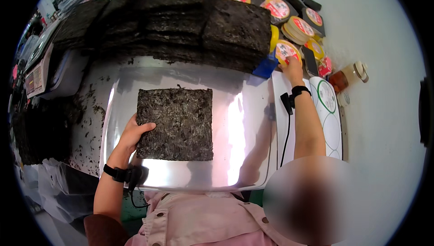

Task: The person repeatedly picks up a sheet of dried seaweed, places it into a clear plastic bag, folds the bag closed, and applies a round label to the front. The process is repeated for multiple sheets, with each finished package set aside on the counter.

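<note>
A square block of dark dried seaweed sheets [176, 124] lies over a shiny metal tray [256, 137]. My left hand [135, 130] grips its left edge, thumb on top and the other fingers hidden behind. At the upper right, my right hand [292, 71] has its fingers at the lower edge of a round yellow-rimmed label [283, 51] with red and white printing. Whether those fingers pinch the label cannot be made out. A blue plastic tape dispenser [266, 65] sits just left of this hand.
Tall stacks of seaweed [176, 19] line the far side. More round labels [300, 27] crowd the upper right, near a phone [310, 62] and a drink bottle [347, 76]. A digital scale [35, 80] stands left. Sheets with printed circles [325, 107] lie under my right forearm.
</note>
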A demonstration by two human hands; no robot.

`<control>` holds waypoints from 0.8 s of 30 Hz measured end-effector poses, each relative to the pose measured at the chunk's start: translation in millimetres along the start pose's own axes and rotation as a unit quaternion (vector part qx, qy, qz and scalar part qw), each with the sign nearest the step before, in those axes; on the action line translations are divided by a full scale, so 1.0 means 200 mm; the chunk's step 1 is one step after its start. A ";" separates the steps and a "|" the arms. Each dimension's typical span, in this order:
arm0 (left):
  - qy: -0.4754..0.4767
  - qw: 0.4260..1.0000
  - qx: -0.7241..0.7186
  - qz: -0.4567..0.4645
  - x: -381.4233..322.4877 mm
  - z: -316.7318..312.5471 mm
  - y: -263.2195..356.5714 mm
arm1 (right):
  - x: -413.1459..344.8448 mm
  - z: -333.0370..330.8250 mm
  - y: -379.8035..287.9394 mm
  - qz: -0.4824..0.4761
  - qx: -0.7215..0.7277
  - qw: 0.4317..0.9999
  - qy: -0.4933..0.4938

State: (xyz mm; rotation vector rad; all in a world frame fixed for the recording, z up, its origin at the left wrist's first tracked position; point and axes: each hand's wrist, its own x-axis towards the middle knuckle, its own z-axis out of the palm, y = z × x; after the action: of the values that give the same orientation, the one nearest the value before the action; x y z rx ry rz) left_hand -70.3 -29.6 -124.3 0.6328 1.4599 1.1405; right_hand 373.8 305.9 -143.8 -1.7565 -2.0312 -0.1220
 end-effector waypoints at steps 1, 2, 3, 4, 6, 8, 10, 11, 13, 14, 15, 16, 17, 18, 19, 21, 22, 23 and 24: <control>0.001 1.000 -0.006 0.001 0.00 -0.01 -0.01 | 0.03 0.03 0.02 0.005 -0.003 1.000 -0.020; 0.000 1.000 -0.011 0.003 0.00 -0.02 -0.02 | 0.05 0.06 0.05 0.011 -0.006 0.999 -0.039; -0.001 1.000 -0.016 0.001 0.00 -0.03 -0.03 | 0.06 0.08 0.05 0.019 -0.010 0.998 -0.062; -0.004 1.000 -0.021 0.002 0.00 -0.03 -0.03 | 0.08 0.08 0.05 0.011 -0.016 0.999 -0.045; -0.012 1.000 -0.028 0.001 -0.01 -0.02 -0.02 | 0.11 0.07 0.09 0.009 0.051 0.997 -0.061; -0.020 1.000 -0.022 -0.006 -0.01 -0.03 -0.02 | 0.11 0.08 0.13 0.018 0.109 0.992 -0.059; -0.020 1.000 -0.017 -0.005 -0.01 -0.03 0.00 | 0.11 0.10 0.15 0.061 0.137 0.987 -0.052; -0.016 1.000 -0.015 -0.003 0.00 -0.03 -0.01 | 0.11 0.11 0.16 0.083 0.151 0.984 -0.049; -0.017 1.000 -0.013 -0.001 0.01 -0.04 -0.03 | 0.09 0.10 0.16 0.038 0.143 0.989 -0.010; -0.021 1.000 -0.013 0.000 0.02 -0.04 -0.02 | 0.09 0.09 0.16 0.016 0.137 0.990 0.011; -0.024 1.000 -0.015 -0.001 0.03 -0.05 -0.03 | 0.08 0.08 0.17 -0.009 0.088 0.995 0.048; -0.030 0.999 -0.020 -0.001 0.03 -0.05 -0.03 | 0.07 0.04 0.16 -0.036 0.040 0.995 0.084; -0.037 0.999 -0.026 -0.002 0.04 -0.05 -0.03 | 0.05 -0.01 0.17 -0.061 -0.010 0.991 0.120; -0.040 0.999 -0.032 -0.005 0.04 -0.05 -0.03 | 0.03 -0.09 0.16 -0.136 -0.036 0.972 0.187; -0.046 0.998 -0.038 -0.007 0.04 -0.05 -0.03 | -0.01 -0.20 0.12 -0.209 -0.060 0.942 0.254; -0.054 0.997 -0.047 -0.009 0.03 -0.05 -0.02 | -0.15 -0.42 0.00 -0.233 -0.061 0.923 0.299; -0.056 0.997 -0.046 -0.003 0.04 -0.07 -0.02 | -0.25 -0.52 -0.07 -0.178 0.052 0.945 0.271; -0.056 0.995 -0.083 -0.021 0.04 -0.11 -0.03 | -0.35 -0.59 -0.16 -0.120 0.168 0.949 0.239; -0.050 0.990 -0.125 -0.038 0.04 -0.18 -0.03 | -0.45 -0.62 -0.27 -0.075 0.277 0.939 0.188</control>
State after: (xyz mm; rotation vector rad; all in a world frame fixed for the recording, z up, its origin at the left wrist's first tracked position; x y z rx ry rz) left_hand -104.7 -34.8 -136.8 0.4497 1.2215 1.1923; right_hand 365.0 169.4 -55.2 -1.1306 -1.6989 0.0611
